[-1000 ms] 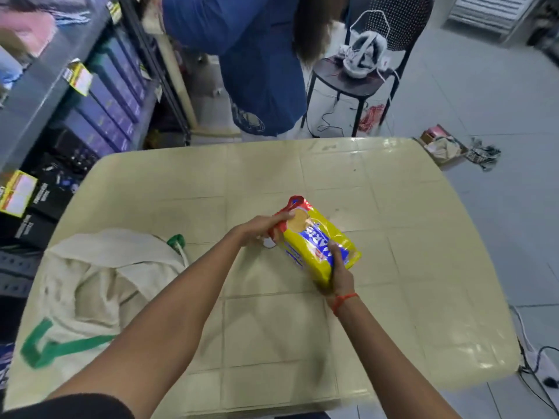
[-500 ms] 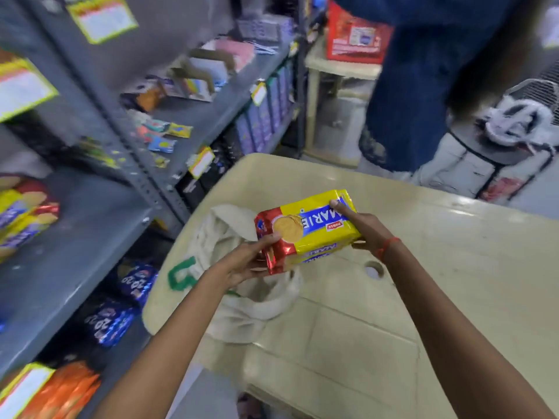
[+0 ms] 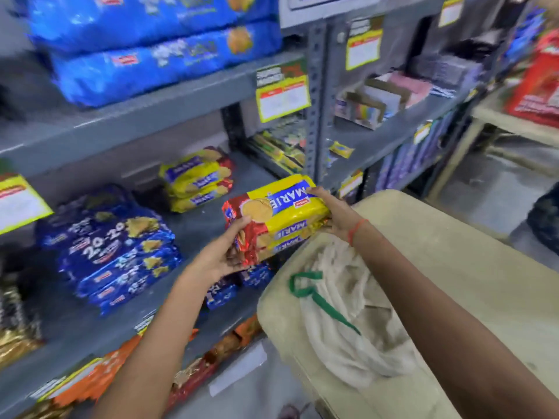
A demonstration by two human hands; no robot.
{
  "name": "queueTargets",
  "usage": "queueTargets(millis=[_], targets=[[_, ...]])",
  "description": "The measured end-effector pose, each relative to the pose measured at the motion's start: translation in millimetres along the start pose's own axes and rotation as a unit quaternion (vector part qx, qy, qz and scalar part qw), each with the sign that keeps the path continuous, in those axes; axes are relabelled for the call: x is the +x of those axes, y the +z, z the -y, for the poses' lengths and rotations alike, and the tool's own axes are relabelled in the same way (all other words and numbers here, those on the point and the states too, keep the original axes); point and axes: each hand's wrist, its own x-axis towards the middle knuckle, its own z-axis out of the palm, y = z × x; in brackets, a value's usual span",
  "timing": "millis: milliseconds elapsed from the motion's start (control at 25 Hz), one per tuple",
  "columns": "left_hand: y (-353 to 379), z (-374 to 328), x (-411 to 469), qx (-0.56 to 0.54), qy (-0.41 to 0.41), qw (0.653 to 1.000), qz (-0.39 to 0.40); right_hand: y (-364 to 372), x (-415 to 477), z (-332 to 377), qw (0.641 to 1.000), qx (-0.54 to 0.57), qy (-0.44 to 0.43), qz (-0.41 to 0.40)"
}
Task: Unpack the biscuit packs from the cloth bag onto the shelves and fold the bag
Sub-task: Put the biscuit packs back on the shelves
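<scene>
I hold a stack of yellow and red Marie biscuit packs between both hands, over the front edge of the grey middle shelf. My left hand grips the red end and my right hand grips the yellow end. The white cloth bag with green handles lies crumpled on the cream table, just right of the shelf and below my right arm. Its inside is hidden.
More yellow Marie packs sit at the back of the same shelf. Dark blue 20-20 packs are stacked at its left. Large blue packs fill the shelf above, orange packs the one below. A grey upright post stands right of the packs.
My view has swung left from the table to the shelves. Both hands have carried the Marie packs off the table and over the bag to the middle shelf.
</scene>
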Motion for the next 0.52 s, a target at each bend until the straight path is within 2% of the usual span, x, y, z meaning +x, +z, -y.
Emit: queueTargets(millis=[240, 520], targets=[[-48.2, -31.9, 38.5, -0.118, 0.012, 0.991, -0.057, 85.0, 69.6, 14.8, 1.0, 0.006, -0.002, 0.002], [-58.5, -29.9, 81.6, -0.162, 0.018, 0.977, -0.137, 106.9, 104.2, 4.7, 0.999, -0.017, 0.012, -0.025]])
